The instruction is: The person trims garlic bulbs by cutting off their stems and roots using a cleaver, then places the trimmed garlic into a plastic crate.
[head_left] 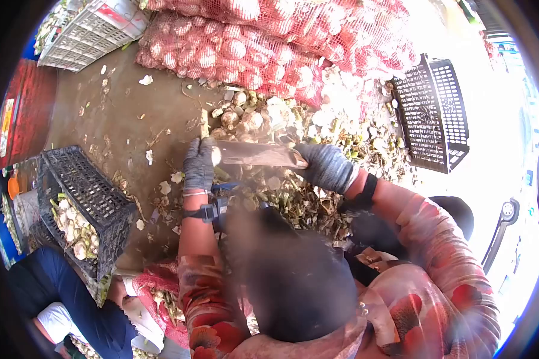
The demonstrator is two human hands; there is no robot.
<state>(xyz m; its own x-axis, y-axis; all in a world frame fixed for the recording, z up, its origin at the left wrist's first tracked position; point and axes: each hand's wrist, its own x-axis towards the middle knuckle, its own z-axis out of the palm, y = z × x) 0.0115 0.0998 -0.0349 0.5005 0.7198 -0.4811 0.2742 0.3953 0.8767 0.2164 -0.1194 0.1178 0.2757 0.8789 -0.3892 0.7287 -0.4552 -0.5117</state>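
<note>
My left hand (pixel 199 164), in a grey knit glove, is closed around a garlic bulb (pixel 216 156). The cut-looking stem (pixel 204 124) of the garlic sticks up past my fingers. My right hand (pixel 328 167), gloved the same way, grips the handle end of a cleaver (pixel 257 154) with a broad rectangular blade. This blade spans the gap between my hands, its far end close against the garlic; whether it touches is unclear. Beyond the blade lie loose garlic bulbs (pixel 250 121). Below it is a heap of leaves and trimmings (pixel 305 206).
Red mesh sacks of garlic (pixel 233 51) lie stacked ahead. A black crate (pixel 428 113) stands at right. Another black crate (pixel 93 179), holding garlic, is tilted at left, near a co-worker's dark sleeve (pixel 72 287). A white crate (pixel 96 39) sits far left.
</note>
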